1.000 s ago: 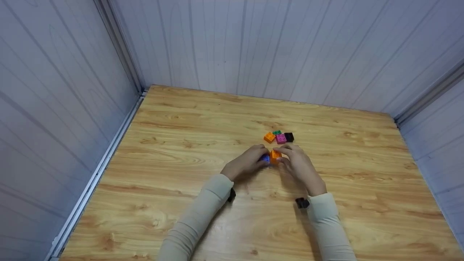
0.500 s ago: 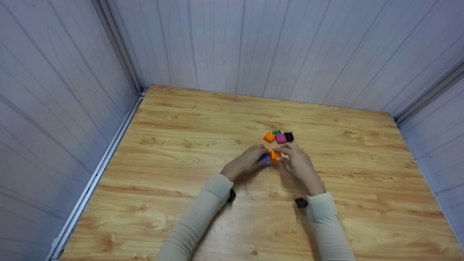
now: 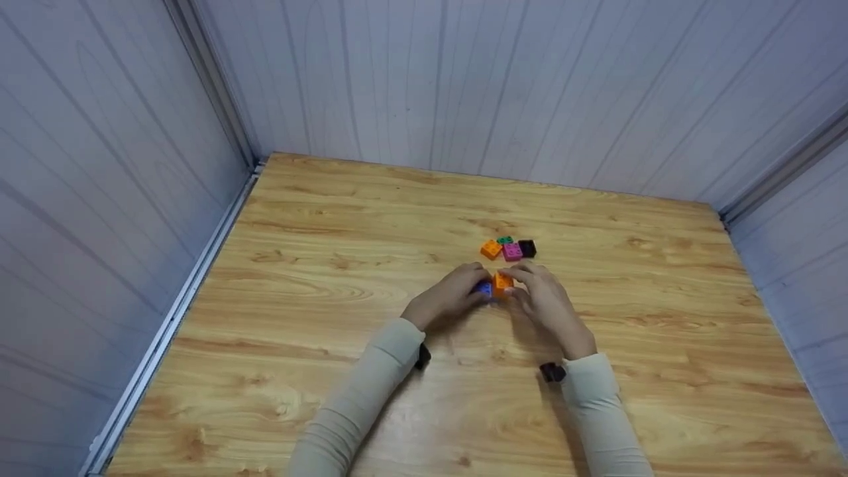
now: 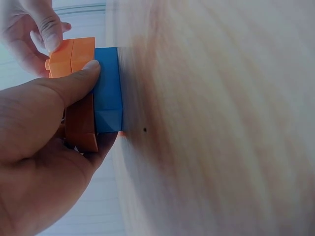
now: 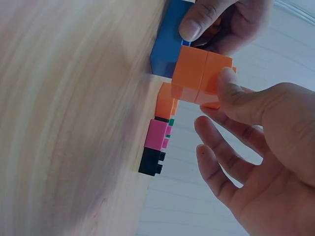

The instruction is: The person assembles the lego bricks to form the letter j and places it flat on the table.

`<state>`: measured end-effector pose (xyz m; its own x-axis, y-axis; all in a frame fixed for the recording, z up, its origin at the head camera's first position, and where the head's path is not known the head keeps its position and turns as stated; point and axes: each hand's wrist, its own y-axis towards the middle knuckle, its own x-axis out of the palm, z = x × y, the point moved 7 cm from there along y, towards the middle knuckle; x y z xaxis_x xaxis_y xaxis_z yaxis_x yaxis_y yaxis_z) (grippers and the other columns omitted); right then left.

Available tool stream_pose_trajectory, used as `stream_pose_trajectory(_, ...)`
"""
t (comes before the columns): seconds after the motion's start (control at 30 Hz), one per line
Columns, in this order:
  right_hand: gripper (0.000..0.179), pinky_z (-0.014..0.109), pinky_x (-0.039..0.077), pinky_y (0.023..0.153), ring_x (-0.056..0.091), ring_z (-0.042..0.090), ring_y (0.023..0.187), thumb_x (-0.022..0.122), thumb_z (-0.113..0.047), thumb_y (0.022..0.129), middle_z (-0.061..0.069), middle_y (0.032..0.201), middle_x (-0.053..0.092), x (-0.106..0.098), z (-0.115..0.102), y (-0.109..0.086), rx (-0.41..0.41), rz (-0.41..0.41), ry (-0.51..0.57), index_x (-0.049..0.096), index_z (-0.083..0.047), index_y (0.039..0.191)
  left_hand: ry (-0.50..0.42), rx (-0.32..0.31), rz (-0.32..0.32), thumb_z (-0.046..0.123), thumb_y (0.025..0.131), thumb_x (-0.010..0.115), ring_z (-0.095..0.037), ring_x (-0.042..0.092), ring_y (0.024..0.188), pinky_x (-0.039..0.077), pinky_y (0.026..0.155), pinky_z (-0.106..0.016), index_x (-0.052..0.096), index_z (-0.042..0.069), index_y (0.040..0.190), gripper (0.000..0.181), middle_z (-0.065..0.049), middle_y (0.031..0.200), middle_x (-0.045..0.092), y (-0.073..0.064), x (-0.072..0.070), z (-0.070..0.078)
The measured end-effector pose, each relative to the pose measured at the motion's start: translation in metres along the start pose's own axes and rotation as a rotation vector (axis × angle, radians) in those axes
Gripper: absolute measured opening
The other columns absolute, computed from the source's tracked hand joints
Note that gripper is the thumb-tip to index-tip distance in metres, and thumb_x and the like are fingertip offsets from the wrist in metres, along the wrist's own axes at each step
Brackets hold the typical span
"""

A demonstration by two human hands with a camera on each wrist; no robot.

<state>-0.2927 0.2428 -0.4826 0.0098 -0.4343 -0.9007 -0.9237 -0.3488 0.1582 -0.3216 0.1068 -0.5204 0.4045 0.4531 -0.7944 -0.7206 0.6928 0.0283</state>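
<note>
A blue toy building brick (image 4: 108, 91) lies on the wooden table, and my left hand (image 3: 452, 295) grips it with the thumb along its near side. A darker orange brick (image 4: 81, 123) sits on the blue one inside that hand, partly hidden by the palm and thumb. At the blue brick's right end stand two stacked orange bricks (image 5: 197, 73), a thin seam between them. My right hand (image 3: 544, 298) pinches the upper orange brick (image 5: 214, 78) between thumb and index finger. Its other fingers (image 5: 216, 147) are spread and touch nothing.
Just beyond the hands is a small group of loose bricks: orange (image 3: 491, 250), green (image 3: 505, 240), pink (image 3: 513, 252) and black (image 3: 527, 248). Pale panel walls (image 3: 424, 86) rise behind the wooden table (image 3: 318, 265) and at both sides.
The head view has shifted very slightly. Both hands keep the same hold on the bricks, and the loose bricks stay where they were.
</note>
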Motion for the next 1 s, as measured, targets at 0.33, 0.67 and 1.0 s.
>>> stream_pose_trajectory(0.33,0.034,0.051,0.053,0.101,0.062,0.033,0.118,0.063,-0.020,0.102,0.014,0.127,0.066,-0.007,0.007,0.003,-0.051,-0.010,0.079,0.067,-0.008,0.134,-0.012,0.003,0.010,0.024,0.104,0.059,-0.021,0.059,0.108,0.051,0.097,-0.036,0.064,0.006,0.130,0.031,-0.009,0.121,0.064,0.000,-0.002,0.000)
stream_pose_trajectory(0.67,0.035,0.057,0.049,0.105,0.058,0.039,0.125,0.056,-0.023,0.106,0.016,0.133,0.063,-0.011,0.032,0.011,0.075,-0.009,0.070,0.064,-0.010,0.137,-0.017,-0.001,-0.001,0.023,0.104,0.059,-0.021,0.059,0.111,0.050,0.102,-0.035,0.064,0.006,0.131,0.032,-0.009,0.124,0.065,0.001,0.000,0.000)
stream_pose_trajectory(1.0,0.041,0.055,0.054,0.093,0.062,0.039,0.112,0.059,-0.020,0.104,0.021,0.130,0.062,-0.007,0.056,0.027,0.132,-0.025,0.000,0.058,-0.007,0.143,-0.008,-0.007,-0.004,0.023,0.104,0.059,-0.021,0.060,0.115,0.050,0.104,-0.035,0.063,0.005,0.133,0.034,-0.009,0.126,0.064,0.001,0.001,-0.002)
